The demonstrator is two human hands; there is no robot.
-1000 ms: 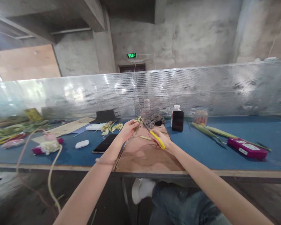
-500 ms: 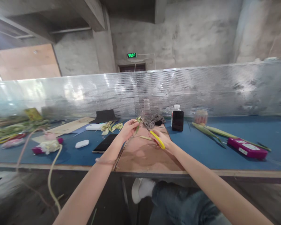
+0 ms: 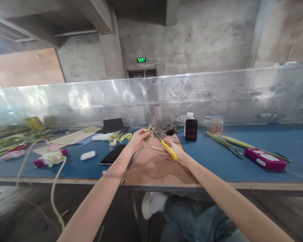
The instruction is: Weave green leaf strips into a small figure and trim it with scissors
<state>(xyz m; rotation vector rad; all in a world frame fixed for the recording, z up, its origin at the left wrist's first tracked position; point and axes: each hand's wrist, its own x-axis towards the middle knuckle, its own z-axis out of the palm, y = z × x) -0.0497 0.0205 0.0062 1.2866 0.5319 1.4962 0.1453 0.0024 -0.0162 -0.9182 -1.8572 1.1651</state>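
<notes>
Leafy piece (image 3: 148, 137): centre of frame, roughly upright, pinched by the left hand (image 3: 138, 139)
Scissors (image 3: 168, 150): just right, handles gripped in the right hand (image 3: 178, 152), blades slanting up-left towards its top
Nearer: left hand

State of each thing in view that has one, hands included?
Left hand: pinching green plant piece
Green plant piece: held off the table, at the blade tips
Right hand: gripping scissors
Scissors: held, blade opening too small to tell
Bottle: upright, capped
Phone: upright, face dark
Black slab: flat, face dark
White case: looks shut
Exit sign: lit green
</notes>
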